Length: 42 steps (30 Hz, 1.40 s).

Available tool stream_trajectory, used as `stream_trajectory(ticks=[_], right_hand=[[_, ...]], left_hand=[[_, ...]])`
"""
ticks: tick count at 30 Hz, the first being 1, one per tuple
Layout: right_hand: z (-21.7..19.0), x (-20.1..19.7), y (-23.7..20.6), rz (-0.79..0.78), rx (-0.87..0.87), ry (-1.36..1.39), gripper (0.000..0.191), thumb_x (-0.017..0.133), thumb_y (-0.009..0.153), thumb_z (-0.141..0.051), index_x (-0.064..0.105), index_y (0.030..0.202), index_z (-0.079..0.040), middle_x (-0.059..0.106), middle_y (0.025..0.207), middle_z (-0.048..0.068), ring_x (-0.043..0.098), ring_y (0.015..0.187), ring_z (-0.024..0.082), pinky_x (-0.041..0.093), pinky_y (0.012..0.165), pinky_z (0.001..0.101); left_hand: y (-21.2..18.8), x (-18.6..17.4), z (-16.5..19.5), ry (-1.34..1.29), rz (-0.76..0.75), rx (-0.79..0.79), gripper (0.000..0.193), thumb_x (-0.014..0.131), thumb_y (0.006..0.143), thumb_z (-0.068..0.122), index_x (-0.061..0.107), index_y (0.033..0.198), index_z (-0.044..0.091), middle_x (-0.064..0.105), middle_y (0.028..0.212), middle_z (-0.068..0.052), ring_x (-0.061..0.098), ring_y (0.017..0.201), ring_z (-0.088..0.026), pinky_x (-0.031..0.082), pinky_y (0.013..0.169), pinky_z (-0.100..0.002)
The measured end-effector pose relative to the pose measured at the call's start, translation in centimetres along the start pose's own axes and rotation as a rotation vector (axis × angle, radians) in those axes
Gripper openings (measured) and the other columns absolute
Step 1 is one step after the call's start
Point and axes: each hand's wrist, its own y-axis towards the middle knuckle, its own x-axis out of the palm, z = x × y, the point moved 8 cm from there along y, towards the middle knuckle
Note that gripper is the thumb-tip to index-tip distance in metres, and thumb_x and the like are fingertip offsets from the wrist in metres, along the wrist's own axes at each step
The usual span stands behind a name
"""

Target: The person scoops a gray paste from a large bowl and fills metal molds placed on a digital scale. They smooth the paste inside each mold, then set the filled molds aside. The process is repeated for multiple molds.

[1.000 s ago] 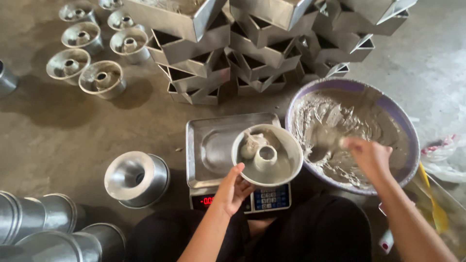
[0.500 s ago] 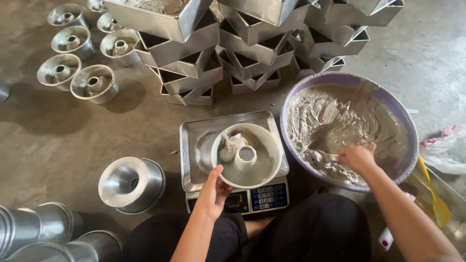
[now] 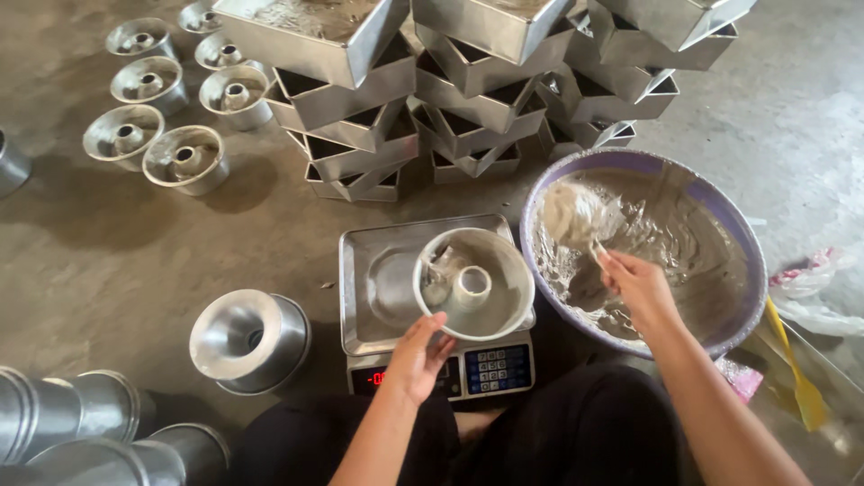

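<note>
A round metal tube mould [image 3: 474,283] with a little grey batter in it sits on the tray of a digital scale [image 3: 387,279]. My left hand [image 3: 418,356] grips the mould's near rim. My right hand [image 3: 635,281] is inside a big purple basin [image 3: 747,261] of grey batter, closed around a scoop that lifts a lump of batter [image 3: 569,212] at the basin's left side. The scoop itself is mostly hidden by the batter and my fingers.
Stacks of square metal pans [image 3: 360,117] stand behind the scale. Several filled tube moulds [image 3: 186,158] sit on the concrete floor at far left. An overturned mould [image 3: 248,338] and stacked metal moulds [image 3: 72,423] lie near left. A yellow spatula [image 3: 792,360] lies right.
My right hand has come up out of the batter at the basin's near side and moved left, raising a lump of batter. My left hand stays on the mould's rim.
</note>
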Motion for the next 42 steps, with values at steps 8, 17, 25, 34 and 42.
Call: stream_trajectory(ticks=[8, 17, 25, 34, 42], right_hand=[[-20.6, 7.2, -13.6, 0.331, -1.259, -1.000, 0.008, 0.078, 0.092, -0.020, 0.078, 0.100, -0.018, 0.057, 0.067, -0.003, 0.057, 0.068, 0.014, 0.038, 0.071, 0.0351], [-22.9, 11.2, -15.2, 0.340, -1.441, -1.030, 0.014, 0.075, 0.091, -0.019, 0.078, 0.105, -0.020, 0.059, 0.076, -0.006, 0.059, 0.074, 0.012, 0.037, 0.080, 0.0341], [-16.9, 17.2, -12.3, 0.179, -1.364, -0.803, 0.013, 0.073, 0.097, -0.021, 0.079, 0.107, -0.019, 0.067, 0.075, -0.006, 0.056, 0.064, 0.009, 0.036, 0.075, 0.0339], [-8.0, 15.9, -6.0, -0.074, -0.016, 0.489, 0.031, 0.065, 0.099, -0.017, 0.071, 0.127, -0.007, 0.074, 0.091, 0.006, 0.059, 0.072, 0.010, 0.045, 0.064, 0.0208], [-7.0, -4.3, -12.0, 0.412, -0.730, -0.334, 0.033, 0.059, 0.115, -0.009, 0.063, 0.148, -0.005, 0.073, 0.120, 0.016, 0.073, 0.104, 0.022, 0.058, 0.089, 0.0334]], left_hand=[[0.8, 1.7, -1.6, -0.049, -0.059, 0.091, 0.051, 0.080, 0.080, 0.008, 0.058, 0.126, 0.002, 0.069, 0.115, -0.008, 0.065, 0.111, -0.021, 0.047, 0.110, -0.039], [-0.9, -0.3, 1.9, -0.109, 0.013, 0.167, 0.047, 0.079, 0.081, 0.005, 0.056, 0.122, 0.004, 0.069, 0.111, -0.008, 0.067, 0.107, -0.022, 0.049, 0.110, -0.040], [-0.5, -5.2, 3.8, -0.084, 0.081, 0.149, 0.029, 0.083, 0.086, 0.018, 0.067, 0.105, 0.002, 0.063, 0.100, -0.008, 0.066, 0.086, -0.019, 0.059, 0.081, -0.031], [3.3, -5.1, -1.5, -0.030, 0.273, 0.054, 0.047, 0.076, 0.088, 0.013, 0.056, 0.130, 0.006, 0.065, 0.119, -0.012, 0.068, 0.089, -0.021, 0.063, 0.085, -0.034], [-1.4, -7.5, 2.9, -0.028, 0.231, 0.214, 0.061, 0.056, 0.090, -0.002, 0.046, 0.149, 0.006, 0.064, 0.134, -0.006, 0.071, 0.099, -0.022, 0.060, 0.084, -0.038]])
